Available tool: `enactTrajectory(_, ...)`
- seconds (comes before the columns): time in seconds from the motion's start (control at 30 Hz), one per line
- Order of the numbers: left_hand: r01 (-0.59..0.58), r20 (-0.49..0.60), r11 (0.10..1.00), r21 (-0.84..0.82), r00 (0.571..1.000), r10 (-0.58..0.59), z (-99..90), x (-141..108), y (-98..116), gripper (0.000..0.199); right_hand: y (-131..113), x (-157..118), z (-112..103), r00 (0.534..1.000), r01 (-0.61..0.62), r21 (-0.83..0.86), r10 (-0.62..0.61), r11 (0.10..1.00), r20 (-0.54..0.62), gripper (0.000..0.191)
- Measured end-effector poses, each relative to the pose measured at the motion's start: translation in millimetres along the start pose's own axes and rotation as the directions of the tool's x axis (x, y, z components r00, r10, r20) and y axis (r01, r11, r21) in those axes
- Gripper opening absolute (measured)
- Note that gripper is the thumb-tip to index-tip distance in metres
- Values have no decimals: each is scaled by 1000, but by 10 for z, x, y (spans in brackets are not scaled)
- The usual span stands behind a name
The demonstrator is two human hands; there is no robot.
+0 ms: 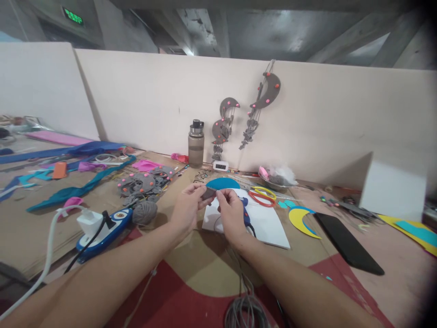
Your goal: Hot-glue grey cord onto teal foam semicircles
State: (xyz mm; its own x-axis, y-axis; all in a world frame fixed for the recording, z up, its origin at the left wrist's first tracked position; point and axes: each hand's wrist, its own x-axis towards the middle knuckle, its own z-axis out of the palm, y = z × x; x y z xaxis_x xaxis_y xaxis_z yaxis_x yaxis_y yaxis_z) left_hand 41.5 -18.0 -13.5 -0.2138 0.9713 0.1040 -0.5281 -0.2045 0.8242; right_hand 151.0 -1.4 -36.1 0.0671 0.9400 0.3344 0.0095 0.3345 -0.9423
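A small grey piece (pixel 209 193) is pinched between my two hands above the worktable. My left hand (pixel 187 205) holds its left end, with the fingertips pressed together. The fingers of my right hand (pixel 231 212) close on its right end. Under my hands lies a white board (pixel 269 228), and a blue tool (pixel 246 214) with a dark cord rests on it, partly hidden by my right hand. A blue round piece (pixel 223 183) is just behind my fingers. Thin grey cord runs below my right hand to a coil (pixel 246 312) near the front edge.
Red and yellow scissors (pixel 261 200), a yellow crescent (pixel 302 221) and a black phone (pixel 348 241) lie to the right. Grey yarn (pixel 144 212), felt pieces (pixel 139 182) and a power strip (pixel 102 237) are left. A bottle (pixel 195 146) stands behind; grey crescent ornaments (pixel 271 91) hang on the partition.
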Motion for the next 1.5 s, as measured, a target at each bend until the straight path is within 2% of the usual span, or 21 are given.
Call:
enactTrajectory(0.43,31,15,1000,2,999,-31,33,-55,25,17,29,-4,9,999,14,47,-12,999,-44,26)
enactTrajectory(0.7,31,29,999,-16,999,-30,17,-45,29,13,44,1,10,1000,-22,131,20,991,13,24)
enactTrajectory(0.97,57,55,998,-32,997,-55,-24,-8,12,10,6,18,6,999,-21,107,17,994,39,24)
enactTrajectory(1.17,149,31,988,-43,989,-148,-15,30,67,8,-65,-3,0,999,20,-6,-20,1000,35,23)
enactTrajectory(1.27,151,33,988,-43,988,-149,-22,42,88,8,-73,-12,2,999,21,-23,-20,1000,31,24)
enactTrajectory(1.5,133,98,991,-26,987,-130,-35,48,114,7,2,12,15,999,-16,118,11,993,45,24)
